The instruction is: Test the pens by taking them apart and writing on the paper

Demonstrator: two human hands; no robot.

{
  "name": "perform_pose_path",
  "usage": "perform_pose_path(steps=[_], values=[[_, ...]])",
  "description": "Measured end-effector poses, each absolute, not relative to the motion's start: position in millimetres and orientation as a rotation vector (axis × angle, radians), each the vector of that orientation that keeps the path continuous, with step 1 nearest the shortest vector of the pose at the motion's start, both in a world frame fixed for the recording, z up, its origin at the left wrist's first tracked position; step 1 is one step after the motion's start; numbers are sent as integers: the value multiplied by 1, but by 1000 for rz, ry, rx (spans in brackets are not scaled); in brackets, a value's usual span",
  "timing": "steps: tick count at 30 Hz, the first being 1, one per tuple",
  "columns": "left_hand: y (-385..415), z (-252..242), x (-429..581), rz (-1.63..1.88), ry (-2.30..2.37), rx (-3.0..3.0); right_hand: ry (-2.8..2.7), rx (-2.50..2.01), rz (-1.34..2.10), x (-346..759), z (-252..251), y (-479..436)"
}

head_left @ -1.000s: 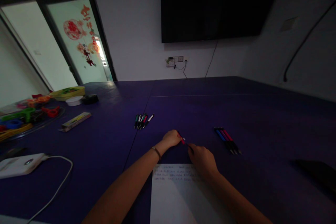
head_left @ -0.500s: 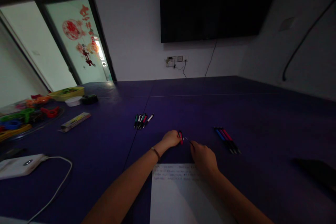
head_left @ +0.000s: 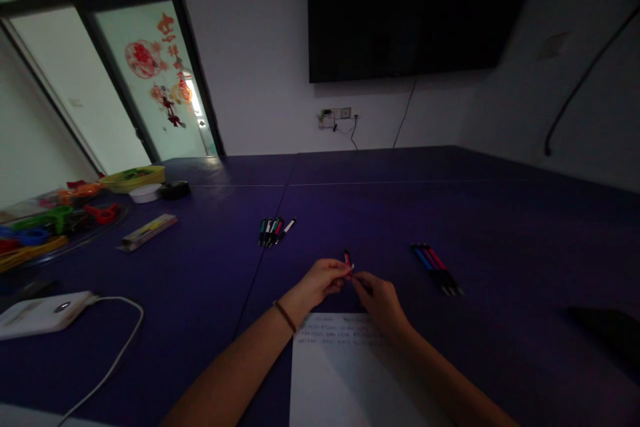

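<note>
My left hand (head_left: 325, 280) is closed on a pink and black pen part (head_left: 348, 257), which stands up past its fingertips. Close against it on the right, my right hand (head_left: 377, 293) has its fingers pinched; whatever small piece they hold is too hidden to name. Below both hands lies a white sheet of paper (head_left: 350, 380) with lines of writing, partly under my right wrist. Several pens (head_left: 273, 231) lie in a group farther back on the left. On the right, blue and pink pens (head_left: 436, 268) rest side by side.
The purple table (head_left: 350, 207) carries a white power bank (head_left: 45, 315) with a cable at left. Behind it are a long thin box (head_left: 149, 232), a black round object (head_left: 175, 190), a yellow basket (head_left: 133, 178) and colourful plastic items. A dark flat object (head_left: 607, 333) lies far right.
My hands have come together at the pen part. My left hand has turned, with more of its fingers in view. The thin dark piece at my right fingertips no longer shows.
</note>
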State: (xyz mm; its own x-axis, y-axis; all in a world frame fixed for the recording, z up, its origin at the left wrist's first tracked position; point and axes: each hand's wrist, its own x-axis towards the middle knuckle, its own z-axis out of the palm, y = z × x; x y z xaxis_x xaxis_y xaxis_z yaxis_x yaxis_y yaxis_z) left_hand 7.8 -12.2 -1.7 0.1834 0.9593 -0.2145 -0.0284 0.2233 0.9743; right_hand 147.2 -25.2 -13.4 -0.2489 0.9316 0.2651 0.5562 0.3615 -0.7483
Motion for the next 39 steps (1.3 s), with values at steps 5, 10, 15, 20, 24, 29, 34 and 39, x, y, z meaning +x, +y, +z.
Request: perform_pose_path(steps=[5,10,15,20,24,29,34,39], values=[[-18,-8,15,1083,893,698,-1713,-1246,955,147,-12,-24],[-14,-7,13,1151,893,681,-1577,-1199,1211,146,-7,-24],[-7,-5,-1,1276,1010,668,-1597,-1261,1230,144,-10,-22],[-2,-4,-8,1365,1067,646,-1737,-1312,996,148,-14,-22],[-2,-4,-8,1334,1094,675,-1789,-1314,666,151,-11,-24],[-3,-2,-2,1257,1080,719,-1697,-1295,808,150,-13,-22],[-4,-4,3,1214,1099,806,-1623,-1293,1109,146,-11,-23],[-4,-8,4,1235,1106,839,-1621,-1343,1180,144,-6,-27]])
